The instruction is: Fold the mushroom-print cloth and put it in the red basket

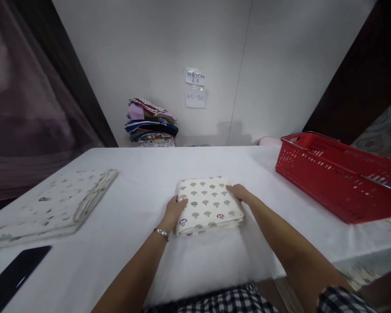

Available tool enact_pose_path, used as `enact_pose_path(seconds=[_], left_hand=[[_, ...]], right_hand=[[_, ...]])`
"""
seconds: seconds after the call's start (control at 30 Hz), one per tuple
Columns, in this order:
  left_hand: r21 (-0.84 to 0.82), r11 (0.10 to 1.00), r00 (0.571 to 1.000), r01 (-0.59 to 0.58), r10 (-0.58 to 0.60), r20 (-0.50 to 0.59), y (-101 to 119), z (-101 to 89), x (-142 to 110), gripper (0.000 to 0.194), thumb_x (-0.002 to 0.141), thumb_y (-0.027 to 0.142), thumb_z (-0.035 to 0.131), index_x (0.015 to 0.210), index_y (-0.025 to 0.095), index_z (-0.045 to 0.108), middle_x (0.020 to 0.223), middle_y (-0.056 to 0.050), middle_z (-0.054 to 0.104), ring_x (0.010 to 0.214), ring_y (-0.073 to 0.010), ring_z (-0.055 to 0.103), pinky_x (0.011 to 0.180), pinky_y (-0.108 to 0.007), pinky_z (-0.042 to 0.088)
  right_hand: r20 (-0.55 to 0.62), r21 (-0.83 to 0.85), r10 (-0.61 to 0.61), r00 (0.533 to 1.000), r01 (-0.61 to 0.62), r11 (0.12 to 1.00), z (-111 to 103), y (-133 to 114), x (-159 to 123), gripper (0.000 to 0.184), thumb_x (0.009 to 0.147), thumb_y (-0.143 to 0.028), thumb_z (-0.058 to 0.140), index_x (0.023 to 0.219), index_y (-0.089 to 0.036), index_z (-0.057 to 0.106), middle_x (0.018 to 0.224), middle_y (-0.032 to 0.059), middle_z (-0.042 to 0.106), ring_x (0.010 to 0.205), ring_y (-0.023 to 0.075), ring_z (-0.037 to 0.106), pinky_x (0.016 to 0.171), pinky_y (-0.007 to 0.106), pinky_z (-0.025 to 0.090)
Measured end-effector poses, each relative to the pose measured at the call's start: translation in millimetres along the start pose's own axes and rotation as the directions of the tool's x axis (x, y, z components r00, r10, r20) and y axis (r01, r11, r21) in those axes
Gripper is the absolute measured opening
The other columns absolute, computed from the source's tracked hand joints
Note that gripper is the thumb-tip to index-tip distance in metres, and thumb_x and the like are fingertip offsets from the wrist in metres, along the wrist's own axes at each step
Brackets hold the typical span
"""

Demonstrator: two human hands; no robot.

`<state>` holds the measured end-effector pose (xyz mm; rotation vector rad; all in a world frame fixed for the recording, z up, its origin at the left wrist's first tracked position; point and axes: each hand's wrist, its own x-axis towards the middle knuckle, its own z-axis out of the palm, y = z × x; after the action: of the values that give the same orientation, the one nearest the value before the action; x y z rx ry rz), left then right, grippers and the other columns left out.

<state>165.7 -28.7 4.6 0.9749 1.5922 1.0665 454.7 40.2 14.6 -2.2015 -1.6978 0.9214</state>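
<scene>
A folded white cloth with a mushroom print point(207, 203) lies on the white table point(150, 174) in front of me. My left hand point(174, 212) grips its left edge, fingers curled round the fold, a bracelet on the wrist. On the cloth's right edge rests my right hand point(239, 192), its fingers closed against the fabric. Both hands touch the cloth from opposite sides.
A stack of folded pale printed cloths point(57, 204) sits at the left. A red plastic basket point(339, 176) stands at the right. A dark flat object point(14, 276) lies near the front left edge. Folded colourful fabrics point(151, 124) are piled against the back wall.
</scene>
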Motion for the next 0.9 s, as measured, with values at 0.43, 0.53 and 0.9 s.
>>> enact_pose_path(seconds=[0.43,0.53,0.9], left_hand=[[0.331,0.944,0.998,-0.016,-0.003,0.056,26.3,-39.6,27.1,0.047,0.072,0.037,0.067,0.111,0.011,0.061,0.112,-0.014,0.066,0.093,-0.0231,0.065,0.075,-0.027,0.05],[0.35,0.935,0.993,-0.057,0.091,-0.082,11.8,-43.3,16.1,0.051,0.077,0.041,0.061,0.119,0.012,0.055,0.119,-0.015,0.062,0.101,-0.0234,0.061,0.08,-0.029,0.049],[0.037,0.964,0.962,-0.262,0.264,-0.075,-36.5,-45.6,-93.3,0.02,0.074,0.039,0.062,0.082,0.021,0.061,0.071,-0.001,0.06,0.067,-0.0154,0.058,0.063,-0.027,0.05]], right_hand=[[-0.042,-0.245,-0.125,0.991,0.111,0.963,-3.5,-5.6,-22.2,0.055,0.078,-0.058,0.056,0.106,-0.011,0.064,0.108,0.02,0.065,0.101,0.0323,0.06,0.081,0.038,0.047],[-0.142,-0.368,-0.384,0.913,0.311,0.876,-8.9,-15.1,-17.1,0.066,0.081,-0.051,0.057,0.136,-0.017,0.043,0.139,0.0148,0.046,0.125,0.0298,0.044,0.099,0.04,0.037],[0.155,-0.294,-0.444,0.883,0.47,0.832,9.3,-70.0,29.5,0.056,0.083,-0.048,0.058,0.131,-0.02,0.053,0.135,0.0091,0.052,0.123,0.027,0.048,0.103,0.033,0.034]])
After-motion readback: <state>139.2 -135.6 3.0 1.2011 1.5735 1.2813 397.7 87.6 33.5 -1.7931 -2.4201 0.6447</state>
